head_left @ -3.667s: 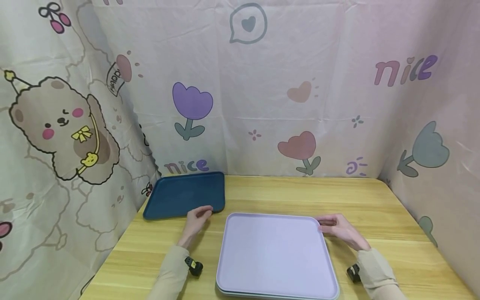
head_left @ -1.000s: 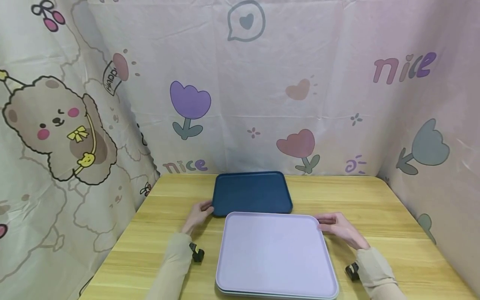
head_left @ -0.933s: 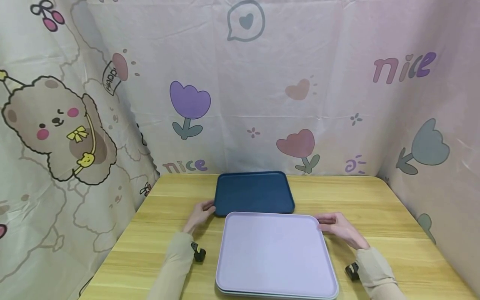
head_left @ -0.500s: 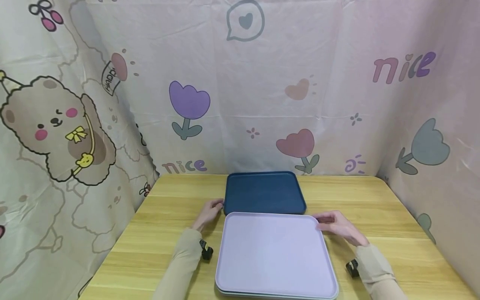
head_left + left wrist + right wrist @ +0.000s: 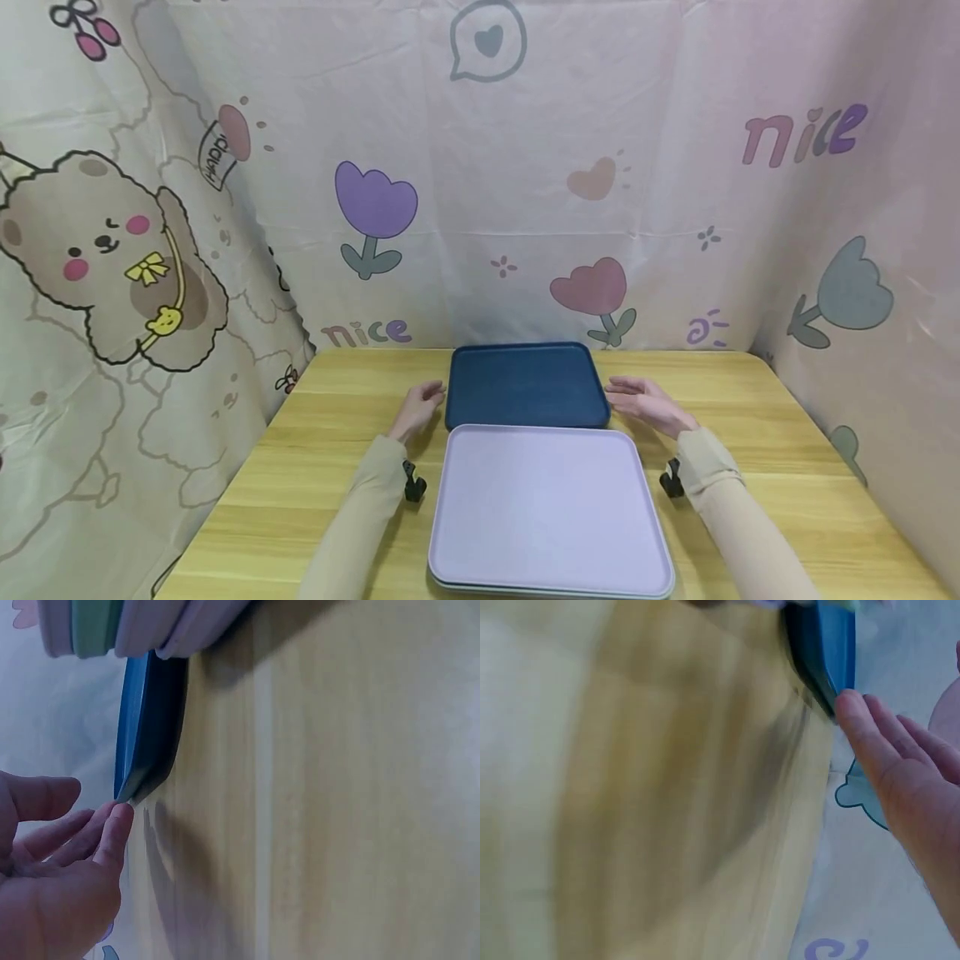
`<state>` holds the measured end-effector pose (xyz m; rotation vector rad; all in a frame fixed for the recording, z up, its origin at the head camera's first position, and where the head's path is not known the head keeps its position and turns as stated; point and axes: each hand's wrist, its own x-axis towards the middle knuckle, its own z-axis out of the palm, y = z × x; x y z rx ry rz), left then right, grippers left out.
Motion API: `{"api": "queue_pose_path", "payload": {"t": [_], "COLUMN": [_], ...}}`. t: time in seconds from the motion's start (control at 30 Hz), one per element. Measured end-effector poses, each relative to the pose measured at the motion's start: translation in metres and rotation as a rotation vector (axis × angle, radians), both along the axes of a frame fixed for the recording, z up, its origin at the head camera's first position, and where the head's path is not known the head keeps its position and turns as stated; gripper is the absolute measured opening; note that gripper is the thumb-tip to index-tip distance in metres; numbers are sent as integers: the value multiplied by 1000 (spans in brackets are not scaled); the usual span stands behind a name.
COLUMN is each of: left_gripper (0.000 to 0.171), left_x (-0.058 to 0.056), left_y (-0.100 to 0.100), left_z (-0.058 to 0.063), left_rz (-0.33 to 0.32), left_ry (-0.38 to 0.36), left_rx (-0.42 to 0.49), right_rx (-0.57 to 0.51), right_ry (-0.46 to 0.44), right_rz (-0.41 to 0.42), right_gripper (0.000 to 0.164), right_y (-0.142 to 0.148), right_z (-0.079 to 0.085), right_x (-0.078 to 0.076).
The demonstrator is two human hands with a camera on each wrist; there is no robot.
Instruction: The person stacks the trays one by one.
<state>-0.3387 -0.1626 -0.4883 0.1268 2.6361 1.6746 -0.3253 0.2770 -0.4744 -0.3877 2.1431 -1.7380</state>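
A dark blue rectangular tray lies on the table against the back curtain. In front of it is a stack of larger trays with a lilac tray on top; a green tray shows among the stacked rims in the left wrist view. My left hand is at the blue tray's left side, fingers extended, fingertips by its edge. On the opposite side my right hand has straight fingers, tips close to the tray's right edge. Neither hand grips anything; whether the fingertips touch the tray is hard to tell.
The wooden table ends at a patterned curtain at the back, and the cloth also hangs along both sides. A small black wrist camera is on the left wrist and another black camera on the right.
The blue tray has slid right from the back left to behind the lilac stack, my left hand moving along with it. My right hand has left the lilac tray's corner for the blue tray's right side.
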Motion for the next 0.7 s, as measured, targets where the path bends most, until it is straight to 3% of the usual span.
{"api": "queue_pose_path", "payload": {"t": [0.1, 0.27, 0.4, 0.57, 0.7], "left_gripper": [44, 48, 52, 56, 56], "left_x": [-6, -14, -17, -18, -18], "left_y": [0, -1, -4, -4, -3], "left_z": [0, 0, -3, -8, -9], "left_rz": [-7, -59, -100, -94, -95], "left_ry": [-17, -33, -41, -74, -76], "left_rx": [62, 153, 156, 181, 189], "right_rx": [-74, -109, -116, -129, -111], "right_ry": [-45, -74, -98, -106, -56], "right_rz": [10, 17, 28, 36, -10], "right_gripper": [63, 64, 66, 71, 68], "right_y": [0, 0, -1, 0, 1], "right_z": [2, 2, -2, -6, -7], "right_x": [-14, -28, -34, -38, -39]}}
